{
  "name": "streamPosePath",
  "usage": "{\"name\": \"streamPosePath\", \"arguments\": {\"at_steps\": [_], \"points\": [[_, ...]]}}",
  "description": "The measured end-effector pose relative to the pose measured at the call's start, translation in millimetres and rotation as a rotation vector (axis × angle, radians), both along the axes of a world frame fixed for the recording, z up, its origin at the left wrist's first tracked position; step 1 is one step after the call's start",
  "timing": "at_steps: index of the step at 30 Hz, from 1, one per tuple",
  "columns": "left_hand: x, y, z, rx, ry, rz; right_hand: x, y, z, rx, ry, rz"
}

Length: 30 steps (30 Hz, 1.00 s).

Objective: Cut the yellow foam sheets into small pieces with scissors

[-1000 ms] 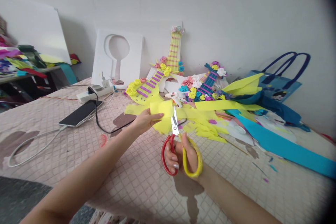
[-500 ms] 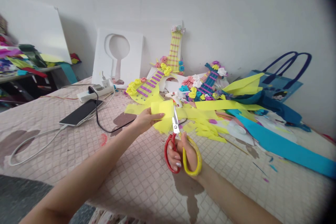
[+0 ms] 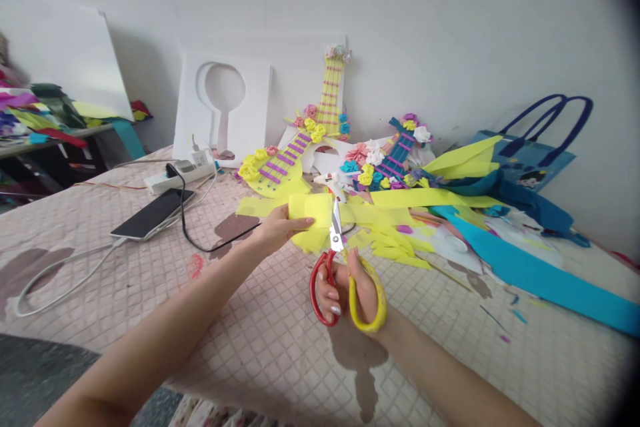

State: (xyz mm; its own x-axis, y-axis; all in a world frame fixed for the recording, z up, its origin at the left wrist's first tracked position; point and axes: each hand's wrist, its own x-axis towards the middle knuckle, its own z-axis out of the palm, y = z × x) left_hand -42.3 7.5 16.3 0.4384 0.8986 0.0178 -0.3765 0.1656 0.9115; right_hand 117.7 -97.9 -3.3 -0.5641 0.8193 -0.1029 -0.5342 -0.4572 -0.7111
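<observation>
Between the thumb and fingers of my left hand point(image 3: 280, 227) is a folded piece of yellow crepe paper point(image 3: 311, 209), raised above the table. My right hand point(image 3: 350, 287) grips a pair of scissors point(image 3: 336, 240) with one red and one yellow handle, the fingers through the loops. Their blades point away from me and stand at the right edge of the folded paper, slightly apart. Beneath and behind lie more yellow strips point(image 3: 383, 215), and cut yellow pieces point(image 3: 400, 248) are scattered to the right. A white glue gun point(image 3: 331, 181) lies just behind the paper.
A phone point(image 3: 153, 213) on a white cable and a power strip point(image 3: 177, 177) occupy the left. Flower-decorated paper instruments point(image 3: 287, 157) and a cut-out white foam board point(image 3: 260, 100) stand at the back. Blue crepe paper point(image 3: 540, 273) and a blue bag point(image 3: 550, 167) are on the right.
The scissor handles have spread slightly wider apart and the blades have parted a little at the paper's right edge. My left hand keeps its hold on the folded paper.
</observation>
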Motion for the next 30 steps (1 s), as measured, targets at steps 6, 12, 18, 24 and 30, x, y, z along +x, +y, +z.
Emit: {"name": "streamPosePath", "arguments": {"at_steps": [6, 12, 18, 24, 30], "points": [[0.8, -0.8, -1.5, 0.005, 0.008, -0.008, 0.6, 2.9, -4.7, 0.027, -0.003, -0.022], [-1.1, 0.5, -2.4, 0.020, 0.010, -0.017, 1.0, 3.5, -9.4, -0.014, -0.027, -0.054], [-0.5, 0.5, -1.8, 0.025, 0.033, -0.002, 1.2, 3.3, -6.6, 0.008, -0.033, -0.049], [2.3, -1.8, -3.1, 0.047, 0.076, -0.032, 4.4, 5.5, -7.0, 0.011, -0.027, -0.056], [1.9, -2.2, -2.8, 0.049, 0.074, -0.043, 3.5, 5.4, -8.7, -0.021, -0.051, -0.093]]}}
